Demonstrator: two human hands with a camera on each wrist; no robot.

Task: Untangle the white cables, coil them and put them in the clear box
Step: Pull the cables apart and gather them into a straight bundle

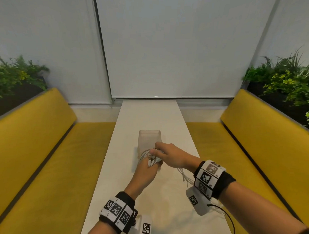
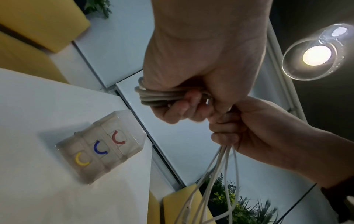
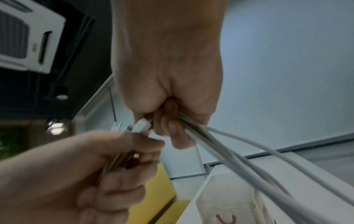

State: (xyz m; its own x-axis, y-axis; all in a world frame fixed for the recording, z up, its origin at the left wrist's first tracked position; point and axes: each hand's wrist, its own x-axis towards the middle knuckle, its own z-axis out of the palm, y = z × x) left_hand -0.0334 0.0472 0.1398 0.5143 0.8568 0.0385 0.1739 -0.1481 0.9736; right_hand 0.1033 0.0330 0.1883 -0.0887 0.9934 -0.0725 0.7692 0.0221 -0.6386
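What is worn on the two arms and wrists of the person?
Both forearms are bare. Each wrist carries a black band with white square tiles printed with black-and-white coded markers. A white block with one more marker hangs under each wrist, and a thin black cable leaves the right one.

Left hand (image 1: 147,168) and right hand (image 1: 171,156) touching, fingers (image 2: 177,108) curled tight.

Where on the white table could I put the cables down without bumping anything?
Bare table lies beyond the clear box, toward the window. There is more bare table near you, between the two wrists. It is crowded just in front of the box: the left hand and right hand both grip the white cables there, and loose strands trail toward the right wrist.
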